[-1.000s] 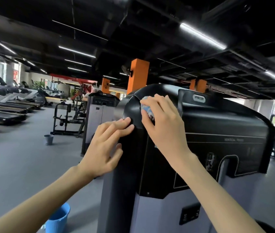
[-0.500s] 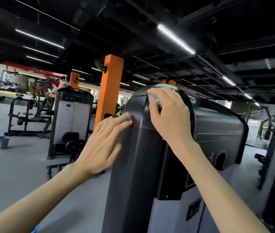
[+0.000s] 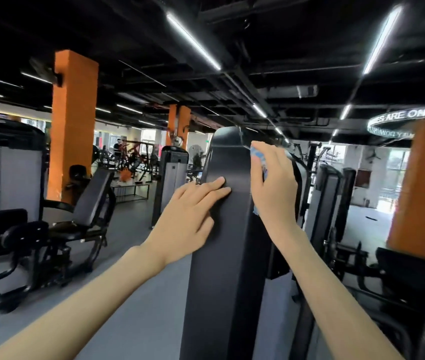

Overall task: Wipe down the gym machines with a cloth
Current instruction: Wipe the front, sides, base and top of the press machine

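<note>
A matte black machine shroud [image 3: 228, 229] fills the centre, a light blue cloth [image 3: 258, 158] with paler patches against its right edge. Bright orange pillars [image 3: 72, 126] rise from a grey floor [image 3: 138, 255] under a black ceiling [image 3: 284, 48]; the left machine panel [image 3: 6, 188] is pale grey.

The machine shroud [image 3: 228, 229] looks like smooth, semi-matt black plastic; the cloth [image 3: 258, 158] is soft blue fabric.
</note>
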`<action>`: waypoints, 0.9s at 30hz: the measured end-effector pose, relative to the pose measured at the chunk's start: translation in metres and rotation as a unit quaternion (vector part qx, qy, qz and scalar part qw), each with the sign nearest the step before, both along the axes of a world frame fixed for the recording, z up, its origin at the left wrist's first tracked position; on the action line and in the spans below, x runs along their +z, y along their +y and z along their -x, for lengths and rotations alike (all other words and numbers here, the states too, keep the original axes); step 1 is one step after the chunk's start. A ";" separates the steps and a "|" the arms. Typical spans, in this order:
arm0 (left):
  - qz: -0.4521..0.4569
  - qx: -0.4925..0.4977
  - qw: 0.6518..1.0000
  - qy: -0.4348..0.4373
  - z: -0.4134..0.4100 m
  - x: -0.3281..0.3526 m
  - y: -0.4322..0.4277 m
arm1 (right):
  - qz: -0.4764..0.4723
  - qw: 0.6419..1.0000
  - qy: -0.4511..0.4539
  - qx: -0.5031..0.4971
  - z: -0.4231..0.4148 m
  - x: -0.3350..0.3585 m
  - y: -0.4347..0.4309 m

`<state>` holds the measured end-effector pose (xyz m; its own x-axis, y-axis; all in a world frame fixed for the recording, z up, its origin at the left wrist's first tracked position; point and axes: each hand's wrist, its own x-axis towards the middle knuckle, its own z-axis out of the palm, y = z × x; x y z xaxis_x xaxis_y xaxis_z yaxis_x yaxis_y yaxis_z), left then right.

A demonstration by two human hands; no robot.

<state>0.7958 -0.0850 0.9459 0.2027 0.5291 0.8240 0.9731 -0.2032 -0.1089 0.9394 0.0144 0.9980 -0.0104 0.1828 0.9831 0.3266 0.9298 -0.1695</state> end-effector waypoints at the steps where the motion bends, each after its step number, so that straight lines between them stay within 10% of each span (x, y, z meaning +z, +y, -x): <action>1: -0.005 -0.014 1.000 0.001 0.003 -0.002 0.003 | -0.003 1.000 0.000 -0.019 0.001 0.000 -0.001; 15: -0.066 -0.186 0.977 -0.083 0.069 0.019 0.055 | -0.102 0.964 -0.095 -0.228 0.039 0.039 0.002; 27: -0.082 -0.352 0.917 -0.172 0.076 0.027 0.109 | -0.095 0.916 -0.345 -0.181 0.031 0.058 -0.007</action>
